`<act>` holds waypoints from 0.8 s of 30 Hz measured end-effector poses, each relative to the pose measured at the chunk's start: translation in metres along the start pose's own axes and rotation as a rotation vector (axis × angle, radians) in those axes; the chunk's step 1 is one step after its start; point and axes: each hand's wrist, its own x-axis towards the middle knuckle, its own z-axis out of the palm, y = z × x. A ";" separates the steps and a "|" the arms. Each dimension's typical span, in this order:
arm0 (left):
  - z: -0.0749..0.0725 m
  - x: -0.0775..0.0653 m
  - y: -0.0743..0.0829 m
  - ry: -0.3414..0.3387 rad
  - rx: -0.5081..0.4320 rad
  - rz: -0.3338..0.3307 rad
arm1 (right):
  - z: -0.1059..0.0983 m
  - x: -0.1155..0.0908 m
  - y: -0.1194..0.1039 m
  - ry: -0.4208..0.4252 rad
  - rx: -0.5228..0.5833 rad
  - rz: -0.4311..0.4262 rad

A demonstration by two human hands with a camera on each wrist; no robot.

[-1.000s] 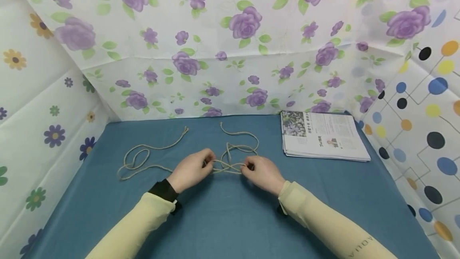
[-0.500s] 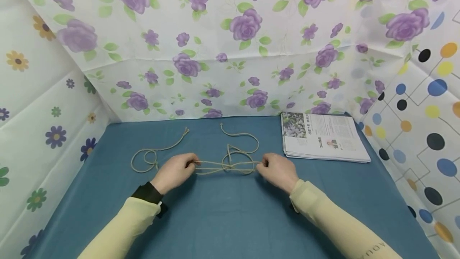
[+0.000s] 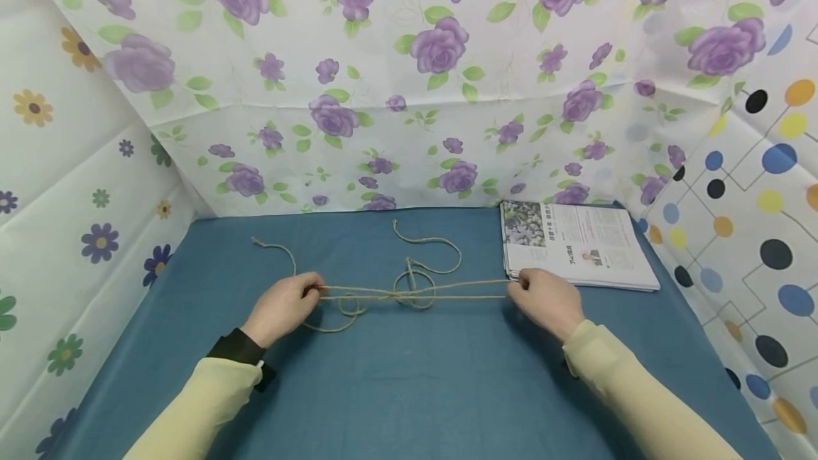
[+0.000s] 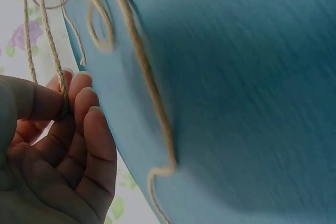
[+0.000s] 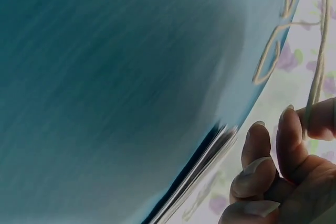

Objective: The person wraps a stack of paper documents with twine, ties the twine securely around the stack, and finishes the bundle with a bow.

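Note:
A thin tan rope (image 3: 466, 297) is stretched in strands between the two hands, just over the blue cloth. The strands meet at a crossing left of the middle, with a small loose loop around them there. My left hand (image 3: 284, 307) pinches a bight between thumb and index finger; in the left wrist view the hand's (image 4: 58, 150) other fingers are loosely bent. On the right side, my right hand (image 3: 549, 304) holds the opposite bight, and the right wrist view shows the rope (image 5: 321, 51) running in at the thumb and index finger.
A stack of folded newspapers (image 3: 594, 243) lies at the back right, close beyond the right hand. One rope tail curls toward the back of the blue cloth (image 3: 409, 389); another trails past the left hand. Flower-printed sheets (image 3: 383, 148) hang at the back and left, a dotted one at the right.
Both hands have moved apart, left and right, and the bights between them have grown longer. The loose tail at the left has been drawn in, and its end has shifted left.

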 end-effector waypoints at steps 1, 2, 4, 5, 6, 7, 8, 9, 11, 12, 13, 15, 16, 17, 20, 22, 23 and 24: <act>-0.001 0.000 -0.002 0.003 0.008 -0.001 | -0.002 -0.001 0.004 0.000 -0.007 0.006; -0.001 0.000 -0.003 0.008 0.012 -0.001 | -0.003 -0.002 0.007 0.003 -0.013 0.009; -0.003 -0.001 -0.006 0.012 0.009 -0.008 | -0.006 -0.003 0.014 0.014 -0.025 0.014; -0.003 -0.001 -0.007 0.014 0.008 -0.010 | -0.006 -0.004 0.017 0.022 -0.032 0.014; -0.004 -0.002 -0.008 0.017 0.007 -0.014 | -0.007 -0.005 0.020 0.030 -0.039 0.015; -0.004 -0.002 -0.009 0.019 0.007 -0.016 | -0.007 -0.005 0.022 0.037 -0.043 0.016; -0.005 -0.002 -0.009 0.018 0.002 -0.018 | -0.008 -0.006 0.024 0.045 -0.046 0.016; -0.005 -0.002 -0.009 0.015 -0.003 -0.020 | -0.008 -0.006 0.025 0.052 -0.050 0.015; -0.006 -0.002 -0.009 0.006 -0.004 -0.020 | -0.009 -0.006 0.028 0.067 -0.060 0.006; -0.007 -0.002 -0.009 0.003 -0.005 -0.023 | -0.009 -0.006 0.029 0.075 -0.067 0.003; -0.007 -0.002 -0.010 0.003 -0.007 -0.029 | -0.010 -0.005 0.030 0.082 -0.075 0.005; -0.010 -0.003 -0.013 0.006 -0.005 -0.047 | -0.012 -0.005 0.035 0.095 -0.088 0.016; -0.012 -0.004 -0.016 0.004 -0.007 -0.059 | -0.013 -0.006 0.038 0.095 -0.091 0.025; -0.013 -0.005 -0.019 0.003 -0.007 -0.073 | -0.015 -0.006 0.042 0.091 -0.093 0.038; -0.018 -0.009 -0.026 -0.007 -0.011 -0.111 | -0.021 -0.010 0.053 0.080 -0.080 0.073; -0.021 -0.011 -0.029 -0.017 -0.014 -0.127 | -0.024 -0.012 0.057 0.063 -0.064 0.093; -0.023 -0.011 -0.030 -0.014 -0.011 -0.134 | -0.026 -0.013 0.059 0.060 -0.058 0.102; -0.024 -0.011 -0.031 -0.009 -0.008 -0.141 | -0.028 -0.013 0.060 0.060 -0.054 0.111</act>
